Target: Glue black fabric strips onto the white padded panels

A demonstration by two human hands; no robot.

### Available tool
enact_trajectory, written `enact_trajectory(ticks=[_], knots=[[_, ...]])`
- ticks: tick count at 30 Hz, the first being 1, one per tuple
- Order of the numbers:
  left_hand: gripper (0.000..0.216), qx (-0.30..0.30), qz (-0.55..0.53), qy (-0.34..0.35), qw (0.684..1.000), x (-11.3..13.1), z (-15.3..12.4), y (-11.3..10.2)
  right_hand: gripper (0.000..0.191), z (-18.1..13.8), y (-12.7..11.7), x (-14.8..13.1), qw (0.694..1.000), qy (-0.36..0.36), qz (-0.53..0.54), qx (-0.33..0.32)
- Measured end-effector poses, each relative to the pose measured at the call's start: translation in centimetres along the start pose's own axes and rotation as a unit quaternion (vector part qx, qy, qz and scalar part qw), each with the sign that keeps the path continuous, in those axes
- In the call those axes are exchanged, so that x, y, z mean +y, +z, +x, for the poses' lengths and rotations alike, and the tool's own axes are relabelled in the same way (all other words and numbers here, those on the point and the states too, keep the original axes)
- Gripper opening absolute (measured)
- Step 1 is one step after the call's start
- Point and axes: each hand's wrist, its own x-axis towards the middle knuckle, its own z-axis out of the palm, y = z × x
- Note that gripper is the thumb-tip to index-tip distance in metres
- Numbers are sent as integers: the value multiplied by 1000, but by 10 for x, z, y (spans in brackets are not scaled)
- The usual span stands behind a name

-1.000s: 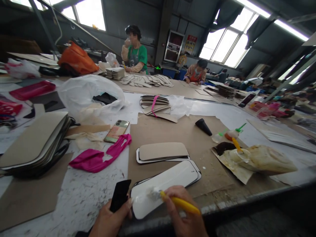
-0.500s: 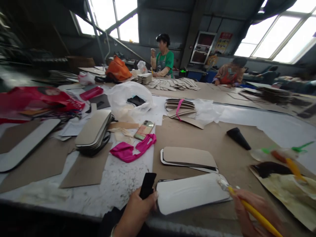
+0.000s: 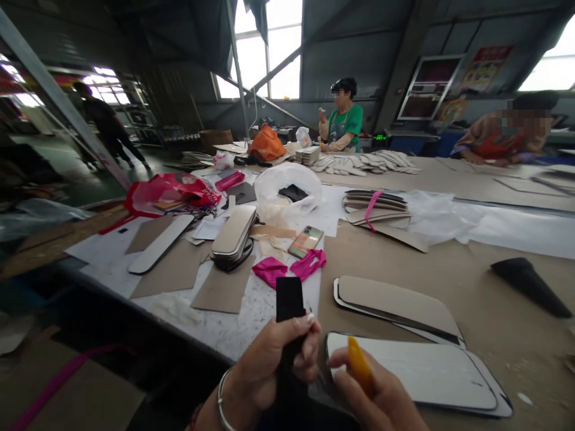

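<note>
My left hand (image 3: 269, 353) is closed around a black strip (image 3: 290, 298), which stands up above the thumb at the table's near edge. In my right hand (image 3: 381, 398) is a yellow-handled brush (image 3: 359, 365); its bristles are hidden from view. The right hand is just right of the left one, over the left end of a white rounded panel (image 3: 417, 371). That panel lies with a dark edge showing beneath it. Behind it rests a beige rounded panel (image 3: 395, 302) stacked on black and white pieces.
A pile of rounded panels (image 3: 233, 230), a phone (image 3: 306, 240) and pink plastic (image 3: 269, 270) lie to the left. Farther back are a white plastic bag (image 3: 269, 191), a pink-tied bundle (image 3: 377, 209) and a black cone (image 3: 530, 284). A person in green (image 3: 353, 123) works across the table.
The view has swung left. My right hand with the brush has moved from the white panel's right end to its left end, close to my left hand, which still holds the black strip.
</note>
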Motion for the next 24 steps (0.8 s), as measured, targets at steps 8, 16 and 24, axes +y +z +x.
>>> enact_trajectory(ticks=[8, 16, 24], knots=[[11, -15, -63, 29, 997, -2, 5, 6, 40, 7, 34, 13, 930, 125, 329, -104], [18, 85, -91, 74, 989, -22, -3, 3, 42, 3, 36, 13, 927, 145, 335, -85], [23, 61, 4, 47, 997, -36, -8, -6, 32, 7, 24, 10, 983, 42, 151, -93]])
